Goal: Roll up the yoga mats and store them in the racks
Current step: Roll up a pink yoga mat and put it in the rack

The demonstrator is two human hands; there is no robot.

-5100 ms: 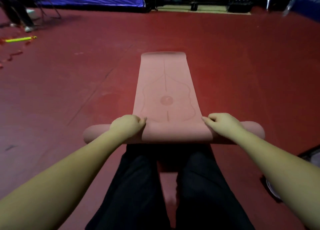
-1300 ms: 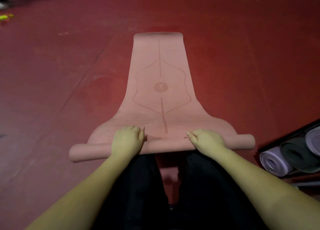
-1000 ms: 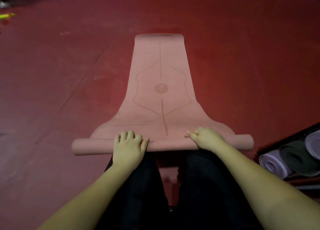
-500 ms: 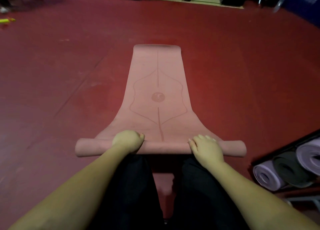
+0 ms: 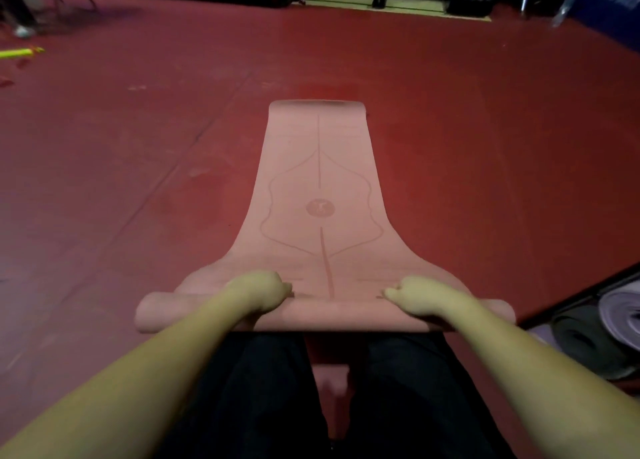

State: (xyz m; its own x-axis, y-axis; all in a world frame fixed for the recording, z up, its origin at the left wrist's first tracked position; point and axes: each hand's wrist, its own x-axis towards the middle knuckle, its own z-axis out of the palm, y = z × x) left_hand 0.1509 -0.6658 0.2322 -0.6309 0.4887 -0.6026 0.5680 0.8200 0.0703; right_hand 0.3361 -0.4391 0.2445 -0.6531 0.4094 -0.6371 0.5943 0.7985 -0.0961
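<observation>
Red sports flooring (image 5: 450, 119) fills the hall, with blue padding along the far wall; a pink yoga mat (image 5: 318, 181) lies lengthwise down the middle of the floor, its near end already wound into a roll (image 5: 332, 316) just in front of the person's dark-trousered knees; the left hand (image 5: 258, 294) and the right hand (image 5: 414, 297) both sit on top of the roll, fingers curled over it and gripping it; most of the mat is still flat, so the rolling looks early on; at the floor's right edge a rack (image 5: 568, 306) holds rolled mats (image 5: 609, 334), grey and lilac; the risk from here, as I judge it, is uneven pressure; one hand pushing ahead would skew the roll into a cone, and a loose grip would leave it slack and too fat for the rack
</observation>
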